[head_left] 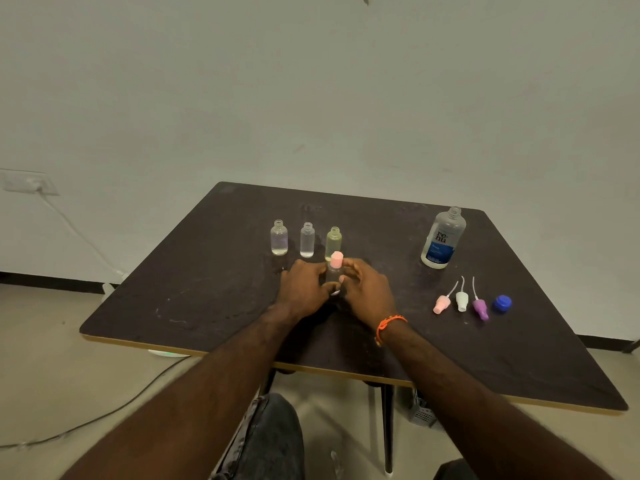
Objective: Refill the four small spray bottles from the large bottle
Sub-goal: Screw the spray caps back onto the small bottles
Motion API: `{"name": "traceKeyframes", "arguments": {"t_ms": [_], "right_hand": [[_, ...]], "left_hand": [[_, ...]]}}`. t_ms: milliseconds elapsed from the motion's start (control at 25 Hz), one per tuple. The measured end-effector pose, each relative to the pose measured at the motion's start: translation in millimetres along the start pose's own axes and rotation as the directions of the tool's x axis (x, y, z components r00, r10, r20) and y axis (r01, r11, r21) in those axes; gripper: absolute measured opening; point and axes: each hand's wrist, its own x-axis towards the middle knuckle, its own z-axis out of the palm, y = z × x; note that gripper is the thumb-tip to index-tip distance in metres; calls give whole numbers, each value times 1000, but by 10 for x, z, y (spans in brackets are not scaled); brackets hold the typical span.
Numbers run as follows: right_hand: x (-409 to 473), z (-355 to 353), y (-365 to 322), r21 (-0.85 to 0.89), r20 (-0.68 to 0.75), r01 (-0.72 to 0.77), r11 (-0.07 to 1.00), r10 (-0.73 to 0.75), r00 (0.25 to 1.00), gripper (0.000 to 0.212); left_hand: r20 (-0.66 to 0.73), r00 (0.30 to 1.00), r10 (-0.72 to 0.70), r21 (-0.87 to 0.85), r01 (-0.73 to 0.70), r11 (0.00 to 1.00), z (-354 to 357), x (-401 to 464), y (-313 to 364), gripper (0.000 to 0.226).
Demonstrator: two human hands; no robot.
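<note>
1. The likeliest mishap, as I judged it, was a tip-over: the small capped bottle (334,271) stood on the desk (207,289) just in front of three open, uncapped small bottles (279,237), (307,239), (333,239), and a careless sweep of either wrist could have knocked one and spilled what it held.
2. A second risk was the pink spray cap (336,259) going on crooked; a cross-threaded top would leak later.
3. The large bottle (443,239) stood open and upright at the far right, well apart from the hands, so an elbow or a reach across might have toppled it.
4. The left hand (304,287) had its grip closed round the lower body of the capped bottle, steadying it on the desk.
5. The right hand (367,289) had its fingers curled against the bottle's other side, up near the cap; I could not tell whether it was turning the cap or only holding.
6. Both forearms came in low over the near edge, meeting at the bottle.
7. Three loose spray tops, pink (442,304), white (461,300) and purple (480,308), lay beside a blue cap (502,303) at the right, waiting.
</note>
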Motion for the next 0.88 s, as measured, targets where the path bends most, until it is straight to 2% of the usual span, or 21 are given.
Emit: {"name": "traceKeyframes", "arguments": {"t_ms": [160, 400, 560, 720, 800, 880], "right_hand": [[139, 509, -192, -14, 178, 81, 997, -77, 981, 57], [386, 1150, -521, 12, 327, 81, 997, -81, 942, 72], [481, 1316, -565, 55, 337, 79, 995, -93, 937, 75], [515, 1292, -512, 97, 403, 33, 995, -69, 912, 84], [479, 1237, -505, 86, 399, 37, 996, -69, 914, 80], [427, 1150, -456, 80, 329, 68, 994, -91, 940, 69]], "left_hand": [[-37, 994, -100, 32, 101, 994, -362, -18, -501, 24], [-94, 960, -263, 30, 266, 963, -746, -17, -1111, 32], [-84, 943, -322, -18, 322, 947, -800, 40, -1265, 38], [-116, 944, -310, -34, 308, 951, -787, 74, -1222, 38], [-125, 939, -320, -61, 315, 947, -795, 51, -1206, 50], [-160, 932, -326, -26, 327, 945, -803, -9, -1212, 74]]}}
